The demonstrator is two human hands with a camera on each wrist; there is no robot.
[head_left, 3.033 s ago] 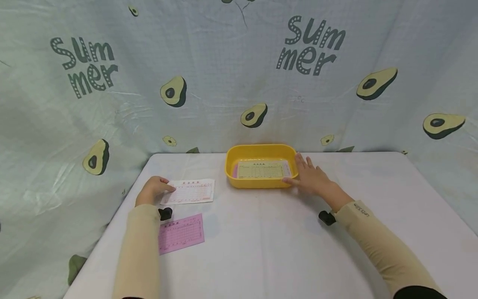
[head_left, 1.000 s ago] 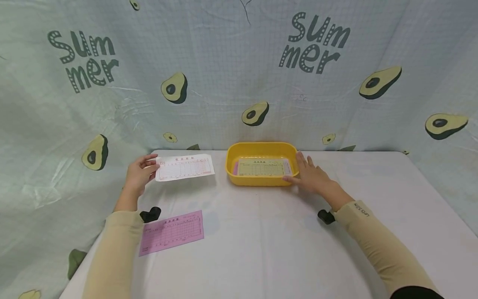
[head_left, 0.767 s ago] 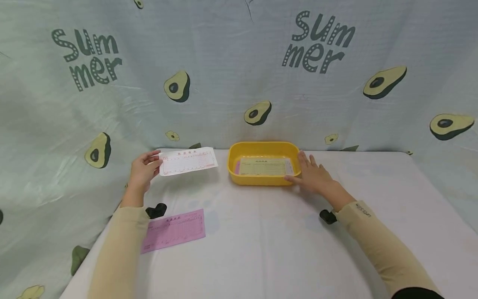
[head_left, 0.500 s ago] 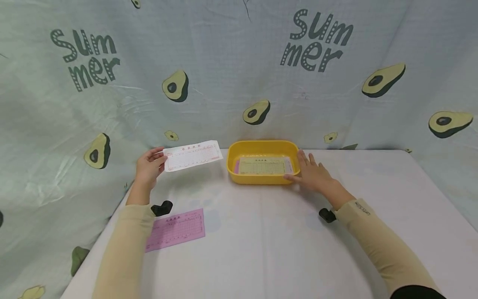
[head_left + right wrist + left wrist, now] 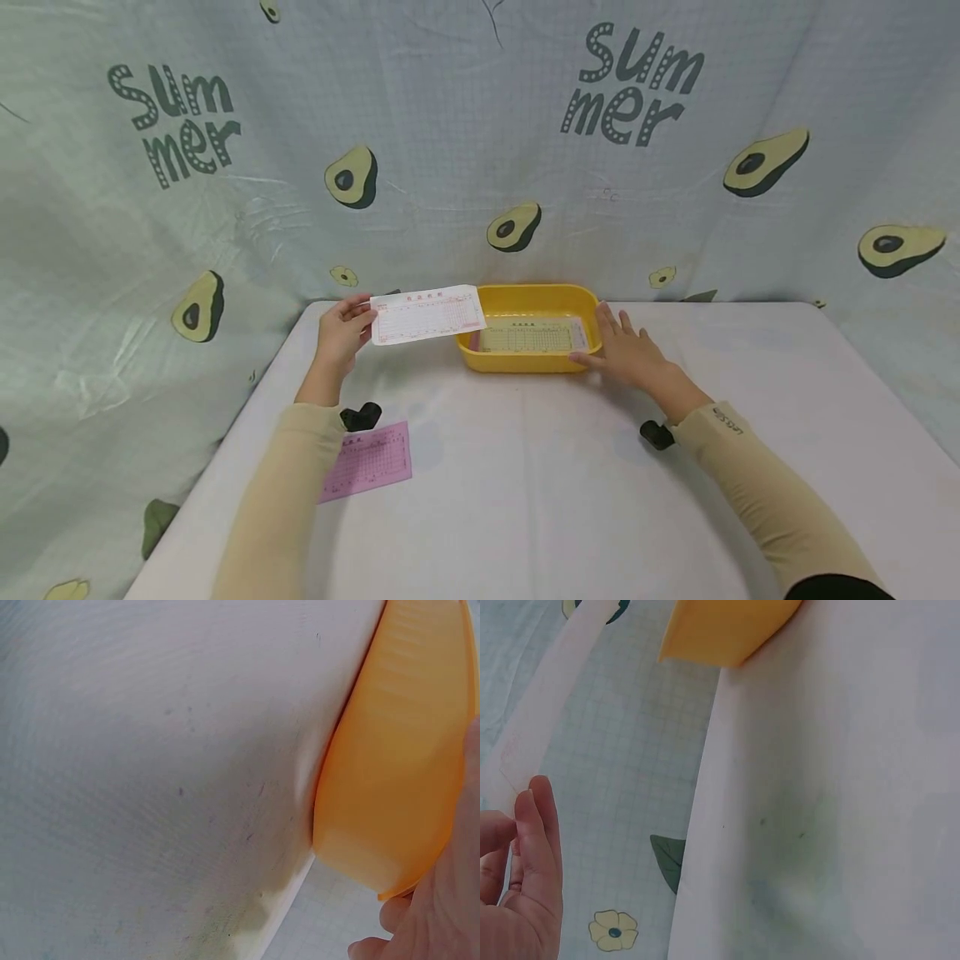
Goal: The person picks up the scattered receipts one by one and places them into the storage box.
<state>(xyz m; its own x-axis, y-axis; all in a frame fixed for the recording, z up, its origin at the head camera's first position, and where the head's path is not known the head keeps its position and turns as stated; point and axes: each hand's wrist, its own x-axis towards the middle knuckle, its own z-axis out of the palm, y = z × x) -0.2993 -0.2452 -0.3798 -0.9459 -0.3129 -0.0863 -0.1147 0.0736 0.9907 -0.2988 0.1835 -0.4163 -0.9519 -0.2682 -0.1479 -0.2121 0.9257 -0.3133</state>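
Note:
My left hand (image 5: pixel 343 335) pinches the left end of a white printed form slip (image 5: pixel 429 315), held above the table. The slip's right end overlaps the left rim of a yellow plastic basin (image 5: pixel 517 363) in the head view. Inside the basin lie a pale yellow form slip (image 5: pixel 525 336) and a pink slip, mostly covered. My right hand (image 5: pixel 626 354) rests with spread, straight fingers against the basin's right rim. On the table below my left forearm is a pink form slip (image 5: pixel 375 458), partly hidden by the sleeve.
A white cloth covers the table (image 5: pixel 540 483). Behind it hangs a curtain (image 5: pixel 420 150) printed with avocados and lettering. A black wrist camera (image 5: pixel 362 416) sits under the left wrist, another black camera (image 5: pixel 657 434) under the right.
My left hand has lifted the white slip off the table and carried it rightward to the basin's left rim. The right hand stays at the basin.

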